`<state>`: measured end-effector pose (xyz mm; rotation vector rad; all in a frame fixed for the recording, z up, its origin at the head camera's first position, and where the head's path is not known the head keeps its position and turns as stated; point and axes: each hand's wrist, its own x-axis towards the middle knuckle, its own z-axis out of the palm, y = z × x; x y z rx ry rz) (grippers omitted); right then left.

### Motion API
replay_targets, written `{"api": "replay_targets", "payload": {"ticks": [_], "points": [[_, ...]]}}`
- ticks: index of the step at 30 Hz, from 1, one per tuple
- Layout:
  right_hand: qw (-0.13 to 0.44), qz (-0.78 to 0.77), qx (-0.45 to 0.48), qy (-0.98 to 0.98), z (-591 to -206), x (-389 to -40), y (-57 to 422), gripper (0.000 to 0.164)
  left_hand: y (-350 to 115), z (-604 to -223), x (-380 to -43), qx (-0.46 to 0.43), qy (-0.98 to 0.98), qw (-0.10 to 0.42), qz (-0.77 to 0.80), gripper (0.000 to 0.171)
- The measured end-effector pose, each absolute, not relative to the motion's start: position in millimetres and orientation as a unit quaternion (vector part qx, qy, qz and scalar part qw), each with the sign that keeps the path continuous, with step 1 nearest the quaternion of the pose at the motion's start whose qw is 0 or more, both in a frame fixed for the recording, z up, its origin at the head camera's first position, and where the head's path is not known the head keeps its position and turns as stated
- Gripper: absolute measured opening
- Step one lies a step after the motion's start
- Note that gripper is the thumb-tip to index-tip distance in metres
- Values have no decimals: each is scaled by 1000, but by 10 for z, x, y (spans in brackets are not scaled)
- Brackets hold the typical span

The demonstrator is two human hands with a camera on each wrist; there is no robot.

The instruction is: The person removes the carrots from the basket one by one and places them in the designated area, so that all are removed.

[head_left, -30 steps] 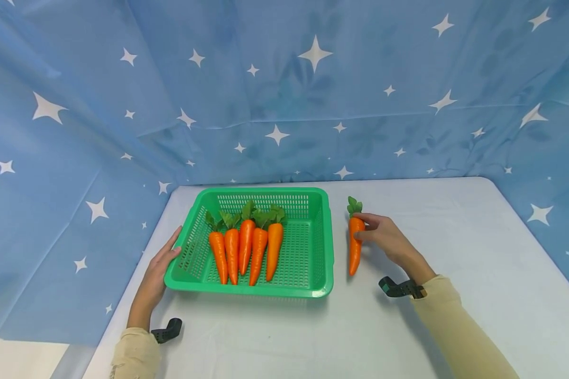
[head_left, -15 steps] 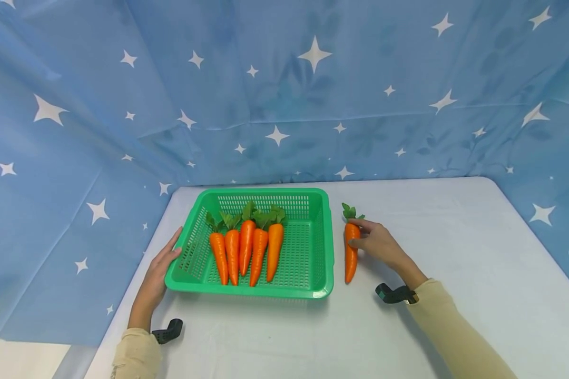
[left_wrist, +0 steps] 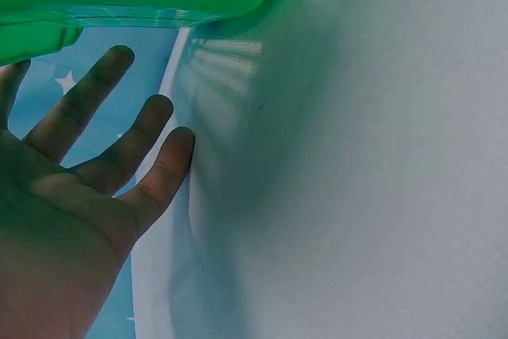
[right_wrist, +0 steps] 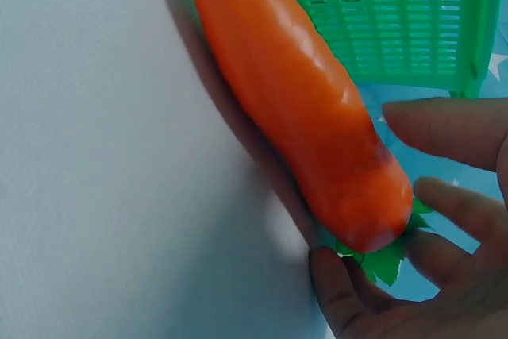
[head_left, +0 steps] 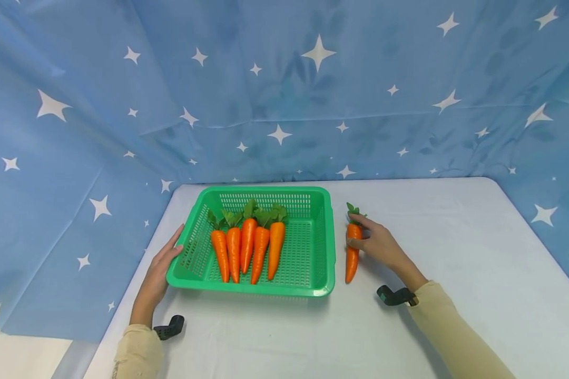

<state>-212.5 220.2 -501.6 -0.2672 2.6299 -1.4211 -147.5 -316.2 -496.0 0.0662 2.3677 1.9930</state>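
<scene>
An orange carrot (head_left: 353,252) with green leaves lies on the white table just right of the green basket (head_left: 323,291). My right hand (head_left: 379,245) is over its upper part, thumb and fingers spread loosely about the leafy end. In the right wrist view, a narrow gap shows between the thumb and the carrot (right_wrist: 309,109); some fingertips touch or nearly touch its top. My left hand (head_left: 160,271) rests against the basket's left side with fingers extended. The left wrist view shows this hand (left_wrist: 71,188) with its fingers spread below the basket rim. Several more carrots (head_left: 247,246) lie side by side in the basket.
The white table (head_left: 436,221) extends right of the carrot and in front of the basket. A blue star-patterned cloth (head_left: 284,95) hangs behind and to the left. Each wrist wears a black camera mount (head_left: 394,296).
My right hand and its carrot have moved slightly toward me and left, and the fingers have since loosened around the carrot. The left hand and basket stay in place.
</scene>
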Motion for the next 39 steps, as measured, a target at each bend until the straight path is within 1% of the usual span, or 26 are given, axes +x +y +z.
{"api": "replay_targets", "payload": {"ticks": [7, 10, 14, 23, 31, 39], "points": [[42, -455, -106, 883, -4957, -2154, 2258, 83, -3158, -4957, -1479, 17, 765, 23, 644, 56], [32, -459, -93, 883, -4896, -2176, 2288, 88, -3154, -4959, -1478, 20, 766, 24, 642, 56], [18, -479, -75, 874, -4760, -2211, 2297, 91, -3152, -4962, -1477, 19, 769, 23, 639, 56], [-16, -533, -87, 841, -4394, -2305, 2211, 87, -3151, -4968, -1472, 12, 772, 23, 636, 56], [-2, -590, -106, 801, -4138, -2340, 1986, 80, -3141, -4979, -1467, 17, 771, 25, 636, 57], [25, -630, -131, 765, -3958, -2373, 1740, 78, -3150, -4980, -1479, 13, 774, 24, 632, 57]]}}
